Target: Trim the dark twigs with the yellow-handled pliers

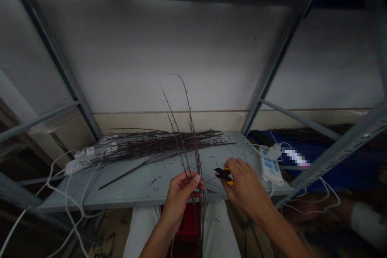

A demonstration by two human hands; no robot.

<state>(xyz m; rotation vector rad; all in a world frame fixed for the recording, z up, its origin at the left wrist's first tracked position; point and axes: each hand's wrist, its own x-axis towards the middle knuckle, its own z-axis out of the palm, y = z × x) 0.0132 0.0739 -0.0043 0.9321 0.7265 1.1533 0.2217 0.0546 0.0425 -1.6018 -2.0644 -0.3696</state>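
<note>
Along the left of the frame, white power cables (pixel 65 196) loop down past the edge of a grey steel shelf (pixel 127 197), and a white extension socket (pixel 90 152) lies on it. Across the middle of that shelf runs a long pile of thin, dark brown twigs (pixel 157 147), its long axis lying side to side. A single thicker stick (pixel 123 174) slants out of it toward you, and small dark clippings are scattered around. Just left of your hands' midpoint, your left hand (pixel 181 197) is clenched around a loose bunch of the same thin twigs (pixel 193 145). Your grip sits low on the bunch, which looks like a way of letting the upper lengths stand free of the pile. The bunch's long axis runs nearly upright, its tips pointing up toward the pale wall (pixel 151 48) and fanning slightly, while its lower ends drop past the shelf edge in front of your pale trousers (pixel 219 229). Your right hand (pixel 244 185) grasps small black-and-yellow cutters (pixel 224 175), their black head turned left, near the bunch but apart from it; this hold seems to keep them within easy reach of the stems. Further right, a white power strip with blue buttons (pixel 270 165) lies on the shelf, with a blue sheet (pixel 266 139) beyond it.
</note>
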